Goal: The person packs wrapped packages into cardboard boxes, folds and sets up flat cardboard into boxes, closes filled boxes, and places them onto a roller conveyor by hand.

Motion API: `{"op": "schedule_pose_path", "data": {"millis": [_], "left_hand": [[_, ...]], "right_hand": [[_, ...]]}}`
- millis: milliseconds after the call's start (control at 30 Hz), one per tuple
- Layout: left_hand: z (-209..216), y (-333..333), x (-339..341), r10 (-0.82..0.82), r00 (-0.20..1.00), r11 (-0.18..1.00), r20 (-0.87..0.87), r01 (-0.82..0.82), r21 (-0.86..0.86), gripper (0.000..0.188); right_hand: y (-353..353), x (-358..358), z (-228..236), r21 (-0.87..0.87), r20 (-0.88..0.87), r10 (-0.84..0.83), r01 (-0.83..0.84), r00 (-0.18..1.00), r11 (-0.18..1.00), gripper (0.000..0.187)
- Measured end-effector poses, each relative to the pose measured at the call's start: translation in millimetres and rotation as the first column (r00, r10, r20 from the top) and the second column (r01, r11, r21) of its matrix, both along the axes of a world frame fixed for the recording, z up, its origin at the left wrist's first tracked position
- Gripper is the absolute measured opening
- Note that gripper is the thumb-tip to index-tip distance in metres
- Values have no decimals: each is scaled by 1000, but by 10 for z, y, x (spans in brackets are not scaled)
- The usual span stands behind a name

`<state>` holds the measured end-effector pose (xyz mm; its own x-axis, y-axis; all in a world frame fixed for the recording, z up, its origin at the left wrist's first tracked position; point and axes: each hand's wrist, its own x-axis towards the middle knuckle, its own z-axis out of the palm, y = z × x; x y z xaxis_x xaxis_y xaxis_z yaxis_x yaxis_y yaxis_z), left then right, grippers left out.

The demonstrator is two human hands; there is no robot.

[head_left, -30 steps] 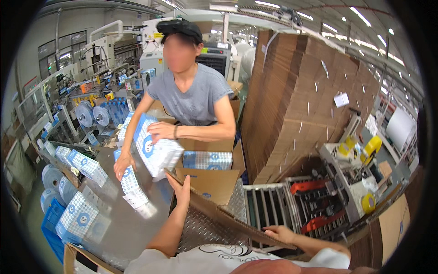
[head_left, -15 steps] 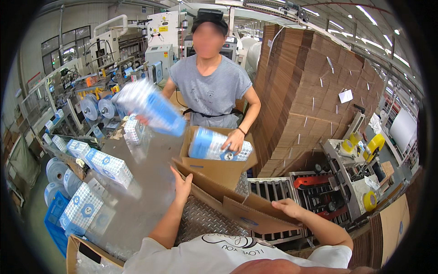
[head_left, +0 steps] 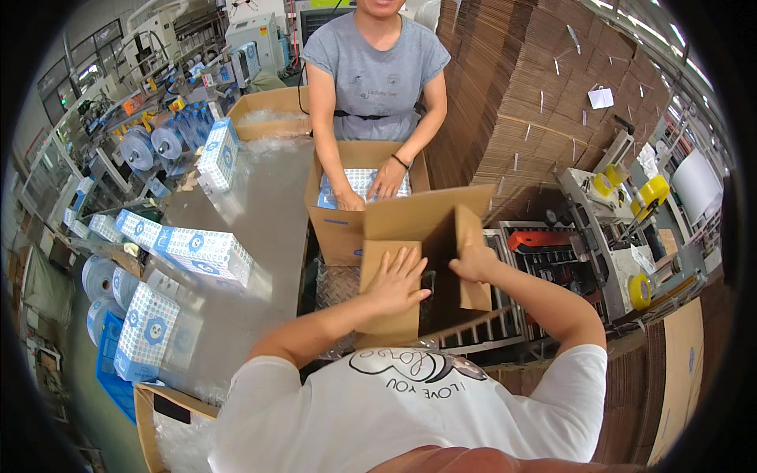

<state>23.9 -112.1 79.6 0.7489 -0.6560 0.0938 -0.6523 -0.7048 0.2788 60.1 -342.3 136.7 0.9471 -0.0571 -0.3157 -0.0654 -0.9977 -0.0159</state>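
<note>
An opened cardboard box (head_left: 426, 217) stands in front of me with its flaps upright or folded in. My left hand (head_left: 396, 282) lies flat, fingers spread, against the left flap (head_left: 392, 325). At the right flap (head_left: 475, 297), my right hand (head_left: 475, 262) has its fingers curled in around the cardboard, partly hidden. Just beyond stands another cardboard box (head_left: 337, 236), where a co-worker's two hands press on white-and-blue packs (head_left: 359, 178) lying inside.
To the left runs a metal table (head_left: 272, 213) bearing several white-and-blue packs (head_left: 206, 254). A tall stack of flattened cartons (head_left: 536, 110) rises at the back right. Rollers (head_left: 481, 335) and a bench with yellow tape rolls (head_left: 640, 290) lie to the right. The co-worker (head_left: 371, 71) stands opposite.
The flattish carton I held is now opened into a box, my left hand moving onto its left flap and my right hand to its right flap. The co-worker's swinging pack is now down in the far box.
</note>
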Motion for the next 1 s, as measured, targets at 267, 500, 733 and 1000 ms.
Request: {"op": "schedule_pose_path", "data": {"millis": [267,500,733,1000], "left_hand": [[-696,1071,611,124,986,984,-111,-136,-112,60],[-446,1521,742,171,897,936,-408,-278,-217,74],[127,1285,836,-190,352,649,-916,-655,-386,64],[-42,548,-230,179,945,983,273,-158,-96,59]], "right_hand": [[450,-508,361,578,-692,595,-180,409,796,104],[464,-414,-52,587,-744,569,-63,351,807,106],[503,59,-117,302,-175,688,-626,705,719,84],[516,289,61,-66,832,429,-705,351,706,74]]}}
